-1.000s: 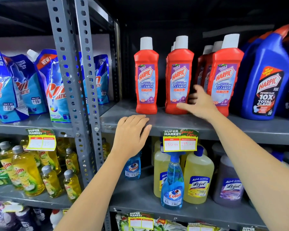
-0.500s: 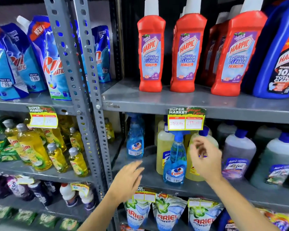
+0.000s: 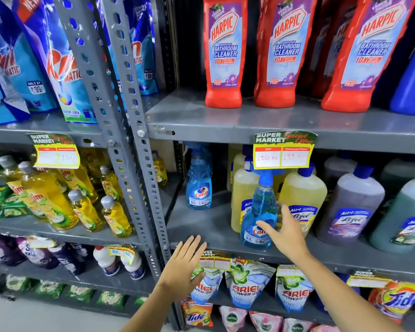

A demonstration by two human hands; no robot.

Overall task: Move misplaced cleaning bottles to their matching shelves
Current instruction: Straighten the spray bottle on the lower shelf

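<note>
A blue Colin spray bottle [image 3: 259, 212] stands at the front of the middle shelf [image 3: 201, 226], in front of the yellow Lizol bottles [image 3: 302, 190]. My right hand [image 3: 284, 232] is open, fingers spread, right against this bottle's right side without closing on it. A second blue Colin spray bottle [image 3: 198, 183] stands further back at the shelf's left end. My left hand [image 3: 183, 264] is open and flat at the shelf's front edge, holding nothing. Red Harpic bathroom cleaner bottles [image 3: 224, 51] line the shelf above.
A grey slotted upright [image 3: 130, 130] divides the racks. Left rack holds blue detergent pouches [image 3: 58, 63] above and yellow dish-liquid bottles [image 3: 50, 197] below. Purple and green Lizol bottles [image 3: 352, 204] stand right. Ariel pouches [image 3: 246, 288] hang beneath; a price tag [image 3: 283, 149] juts from the upper shelf.
The view has dropped and come closer to the middle shelf. My right hand moved from the Harpic shelf down to the front Colin bottle; my left hand lowered to the shelf edge.
</note>
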